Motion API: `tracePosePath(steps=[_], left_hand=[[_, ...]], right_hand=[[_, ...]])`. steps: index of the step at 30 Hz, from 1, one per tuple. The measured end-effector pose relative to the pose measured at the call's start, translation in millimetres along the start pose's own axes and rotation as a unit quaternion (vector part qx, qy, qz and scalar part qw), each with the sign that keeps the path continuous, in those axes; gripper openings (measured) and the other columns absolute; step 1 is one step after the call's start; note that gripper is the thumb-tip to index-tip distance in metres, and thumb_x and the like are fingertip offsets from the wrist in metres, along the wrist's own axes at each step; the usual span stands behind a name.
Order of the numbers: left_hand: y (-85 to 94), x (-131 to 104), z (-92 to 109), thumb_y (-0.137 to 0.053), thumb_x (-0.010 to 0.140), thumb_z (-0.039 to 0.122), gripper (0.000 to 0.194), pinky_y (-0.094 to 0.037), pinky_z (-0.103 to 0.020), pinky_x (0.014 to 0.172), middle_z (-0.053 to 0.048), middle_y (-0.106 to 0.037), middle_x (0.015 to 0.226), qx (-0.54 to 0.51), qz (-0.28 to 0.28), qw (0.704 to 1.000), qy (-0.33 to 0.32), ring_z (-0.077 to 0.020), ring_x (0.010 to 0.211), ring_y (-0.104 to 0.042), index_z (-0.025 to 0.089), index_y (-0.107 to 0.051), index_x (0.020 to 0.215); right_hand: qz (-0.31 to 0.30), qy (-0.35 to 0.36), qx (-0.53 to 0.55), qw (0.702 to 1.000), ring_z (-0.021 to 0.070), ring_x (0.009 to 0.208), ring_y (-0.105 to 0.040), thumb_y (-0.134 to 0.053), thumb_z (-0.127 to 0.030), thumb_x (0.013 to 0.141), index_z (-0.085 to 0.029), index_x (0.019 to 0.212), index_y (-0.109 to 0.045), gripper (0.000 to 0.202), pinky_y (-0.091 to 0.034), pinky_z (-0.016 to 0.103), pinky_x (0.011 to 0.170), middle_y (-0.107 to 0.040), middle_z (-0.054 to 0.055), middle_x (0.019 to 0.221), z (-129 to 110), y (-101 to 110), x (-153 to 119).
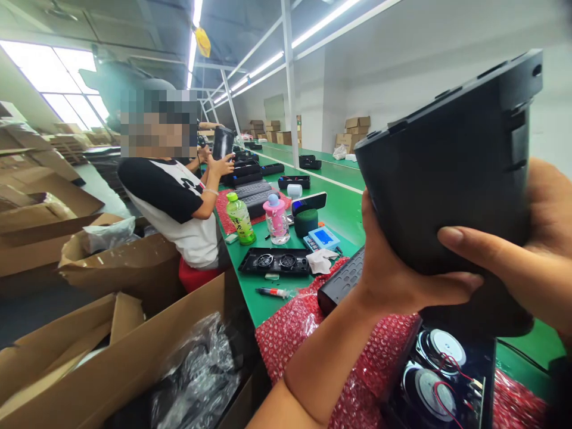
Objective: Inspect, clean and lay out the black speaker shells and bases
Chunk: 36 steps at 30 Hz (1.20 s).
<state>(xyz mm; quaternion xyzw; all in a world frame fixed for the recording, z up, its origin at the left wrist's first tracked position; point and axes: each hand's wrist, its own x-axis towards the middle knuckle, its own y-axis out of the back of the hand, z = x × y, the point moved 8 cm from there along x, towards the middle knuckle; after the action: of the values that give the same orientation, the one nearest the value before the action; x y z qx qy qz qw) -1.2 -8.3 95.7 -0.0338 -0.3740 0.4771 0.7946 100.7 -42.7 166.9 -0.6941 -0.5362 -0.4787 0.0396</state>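
A black plastic speaker housing (447, 167) is held up and tilted at the right, its smooth outer face towards me. My left hand (397, 277) wraps its lower left side, thumb across the face. My right hand (522, 256) grips the right side, thumb pressed on the face; its other fingers are mostly hidden behind. Below lies an open speaker half (440, 381) with two round drivers and red wires. Red bubble wrap (295, 333) spreads under it, and a black perforated speaker grille (342, 280) rests there by my left forearm.
On the green bench (243, 286) stand a green bottle (241, 220), a pink-lidded cup (277, 221), a black speaker panel (274, 262), a blue-screened tester (324, 238) and a syringe (273, 292). A co-worker (167, 196) holds another black housing (222, 143). Cardboard boxes (120, 351) line the left.
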Motion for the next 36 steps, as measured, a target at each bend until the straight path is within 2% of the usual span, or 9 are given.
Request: tracePosePath(steps=[7, 10, 13, 15, 19, 24, 27, 32, 36], left_hand=[[10.5, 15, 10, -0.081, 0.075, 0.037, 0.092, -0.044, -0.045, 0.116, -0.009, -0.053, 0.146, -0.073, -0.051, 0.996, -0.018, -0.0304, 0.136, -0.051, 0.027, -0.028, 0.15], [26.2, 26, -2, -0.078, 0.076, 0.038, 0.081, -0.037, -0.04, 0.12, -0.009, -0.045, 0.155, -0.07, -0.032, 0.996, 0.039, -0.0292, 0.146, -0.04, 0.024, -0.039, 0.145], [41.2, 34, -23, -0.089, 0.061, 0.033, 0.099, -0.046, -0.042, 0.112, -0.01, -0.05, 0.15, -0.041, 0.04, 0.996, 0.067, -0.0307, 0.138, -0.049, 0.027, -0.037, 0.145], [40.8, 33, -42, -0.094, 0.053, 0.04, 0.108, -0.05, -0.043, 0.106, -0.009, -0.057, 0.141, -0.066, 0.069, 0.991, 0.098, -0.0319, 0.132, -0.055, 0.029, -0.038, 0.145], [5.8, 20, -74, -0.085, 0.049, 0.069, 0.093, -0.052, -0.048, 0.102, -0.014, -0.07, 0.121, -0.175, -0.04, 0.958, 0.225, -0.0397, 0.126, -0.059, 0.017, -0.062, 0.123], [22.1, 25, -57, -0.087, 0.054, 0.06, 0.085, -0.055, -0.046, 0.099, -0.012, -0.071, 0.117, -0.108, 0.057, 0.981, 0.153, -0.036, 0.116, -0.066, 0.017, -0.061, 0.123], [41.0, 26, -43, -0.088, 0.059, 0.059, 0.097, -0.049, -0.043, 0.108, -0.011, -0.064, 0.133, 0.023, 0.14, 0.986, 0.081, -0.031, 0.124, -0.062, 0.022, -0.047, 0.139], [27.6, 20, -40, -0.054, 0.083, 0.078, 0.088, -0.03, -0.041, 0.124, -0.009, -0.046, 0.155, 0.056, 0.048, 0.993, 0.092, -0.0284, 0.15, -0.034, 0.024, -0.037, 0.151], [17.1, 21, -50, -0.06, 0.083, 0.07, 0.094, -0.032, -0.042, 0.122, -0.011, -0.04, 0.159, 0.044, 0.016, 0.99, 0.135, -0.0294, 0.148, -0.037, 0.022, -0.026, 0.156]], right_hand=[[-0.032, -0.149, 0.137, 0.979, 0.0294, 0.103, -0.066, -0.075, -0.075, 0.067, -0.024, 0.124, -0.058, 0.078, -0.062, 0.043, 0.084, -0.067, 0.007, 0.118, 42, -12, 22], [-0.067, -0.271, 0.282, 0.918, 0.0235, 0.082, -0.071, -0.062, -0.075, 0.082, -0.02, 0.115, -0.063, 0.063, -0.063, 0.032, 0.064, -0.072, 0.008, 0.104, 75, -20, 25], [-0.068, -0.363, 0.375, 0.85, 0.02, 0.064, -0.07, -0.044, -0.072, 0.094, -0.018, 0.097, -0.068, 0.059, -0.061, 0.029, 0.058, -0.073, 0.008, 0.083, 99, -22, 23], [-0.077, -0.362, 0.416, 0.831, 0.0201, 0.061, -0.069, -0.041, -0.075, 0.094, -0.019, 0.091, -0.069, 0.063, -0.061, 0.03, 0.059, -0.072, 0.007, 0.076, 105, -23, 25], [-0.115, -0.334, 0.431, 0.831, 0.0217, 0.064, -0.069, -0.046, -0.08, 0.088, -0.018, 0.094, -0.071, 0.067, -0.062, 0.033, 0.063, -0.072, 0.007, 0.074, 114, -31, 26], [-0.124, -0.228, 0.358, 0.897, 0.0248, 0.098, -0.07, -0.053, -0.081, 0.084, -0.022, 0.118, -0.066, 0.069, -0.059, 0.036, 0.085, -0.074, 0.006, 0.101, 115, -33, 34], [-0.161, -0.182, 0.402, 0.883, 0.026, 0.109, -0.066, -0.077, -0.071, 0.069, -0.024, 0.127, -0.059, 0.077, -0.056, 0.036, 0.094, -0.07, 0.005, 0.116, 113, -46, 32], [-0.121, -0.264, 0.449, 0.845, 0.0286, 0.094, -0.071, -0.068, -0.07, 0.071, -0.017, 0.107, -0.065, 0.064, -0.058, 0.042, 0.089, -0.073, 0.008, 0.091, 162, -51, 21], [-0.065, -0.272, 0.46, 0.843, 0.03, 0.094, -0.071, -0.06, -0.071, 0.075, -0.017, 0.096, -0.068, 0.059, -0.057, 0.046, 0.094, -0.074, 0.01, 0.092, 194, -31, 18]])
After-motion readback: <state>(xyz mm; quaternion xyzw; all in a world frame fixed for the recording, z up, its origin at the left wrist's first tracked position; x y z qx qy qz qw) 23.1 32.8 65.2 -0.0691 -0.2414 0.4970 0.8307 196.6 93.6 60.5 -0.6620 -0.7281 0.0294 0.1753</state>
